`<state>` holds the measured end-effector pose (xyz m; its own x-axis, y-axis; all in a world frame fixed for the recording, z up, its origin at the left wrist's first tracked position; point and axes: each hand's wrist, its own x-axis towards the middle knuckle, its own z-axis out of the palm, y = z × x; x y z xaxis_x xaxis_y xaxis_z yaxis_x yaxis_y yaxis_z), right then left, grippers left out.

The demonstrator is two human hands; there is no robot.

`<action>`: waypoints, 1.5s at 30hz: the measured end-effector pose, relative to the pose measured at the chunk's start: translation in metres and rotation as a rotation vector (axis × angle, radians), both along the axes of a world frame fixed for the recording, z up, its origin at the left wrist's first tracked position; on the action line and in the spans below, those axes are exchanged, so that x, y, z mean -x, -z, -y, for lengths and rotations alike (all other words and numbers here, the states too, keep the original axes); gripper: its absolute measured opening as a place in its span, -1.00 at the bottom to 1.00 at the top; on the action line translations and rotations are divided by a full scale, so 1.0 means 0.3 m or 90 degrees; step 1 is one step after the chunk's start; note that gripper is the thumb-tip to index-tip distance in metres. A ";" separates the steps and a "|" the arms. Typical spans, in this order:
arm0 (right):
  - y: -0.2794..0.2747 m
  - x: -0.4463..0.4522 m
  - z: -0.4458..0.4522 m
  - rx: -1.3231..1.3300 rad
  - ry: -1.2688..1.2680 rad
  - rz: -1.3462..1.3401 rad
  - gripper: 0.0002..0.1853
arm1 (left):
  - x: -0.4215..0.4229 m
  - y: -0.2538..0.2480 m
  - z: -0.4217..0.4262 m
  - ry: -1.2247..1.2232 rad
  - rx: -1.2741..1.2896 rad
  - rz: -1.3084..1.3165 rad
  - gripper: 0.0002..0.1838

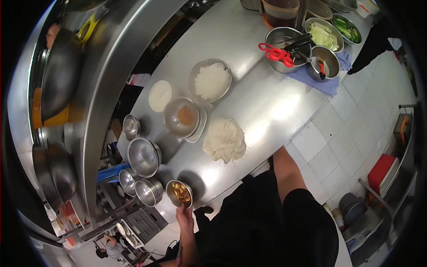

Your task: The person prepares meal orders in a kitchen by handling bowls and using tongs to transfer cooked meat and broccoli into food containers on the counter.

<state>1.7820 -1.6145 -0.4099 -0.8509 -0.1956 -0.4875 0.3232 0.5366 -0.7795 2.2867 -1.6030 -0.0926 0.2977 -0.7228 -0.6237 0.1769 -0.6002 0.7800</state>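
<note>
My left hand [185,215] grips the rim of a small metal bowl [169,192] at the near left end of the steel table. Brown and yellowish food pieces [181,192] lie in this bowl. My right forearm [287,167] reaches to the table's front edge, where the hand is hidden. A pale, crumpled, dough-like mound [224,140] rests directly on the table. Behind it, a metal bowl [171,124] with brown powder sits on a scale [199,129]. Farther back stands a bowl [192,79] of white shreds or grains [211,81], beside a round white item [160,95].
Stacked metal bowls [148,192] and a strainer [143,156] stand left of the held bowl. At the far right, a pot [280,66] holds red-handled scissors [278,54], near a blue cloth [318,83] and vegetable bowls [339,39]. A steel shelf [106,75] runs along the left.
</note>
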 end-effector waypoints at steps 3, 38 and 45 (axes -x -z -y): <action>-0.015 0.009 -0.028 0.000 -0.028 -0.042 -0.51 | -0.017 0.003 0.007 -0.012 -0.008 -0.042 -0.75; -0.997 -0.802 0.003 0.211 -0.320 0.131 -0.65 | -0.218 -0.098 1.440 0.428 0.286 0.700 -0.84; -1.013 -0.720 0.034 0.072 -0.477 -0.230 -0.75 | -0.243 -0.134 1.407 0.257 0.339 0.407 -0.83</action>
<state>1.9979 -1.6246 -0.1061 -0.5763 -0.8028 -0.1530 -0.3678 0.4219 -0.8287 2.3595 -2.0252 -0.0525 0.1345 -0.9908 0.0166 -0.5272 -0.0573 0.8478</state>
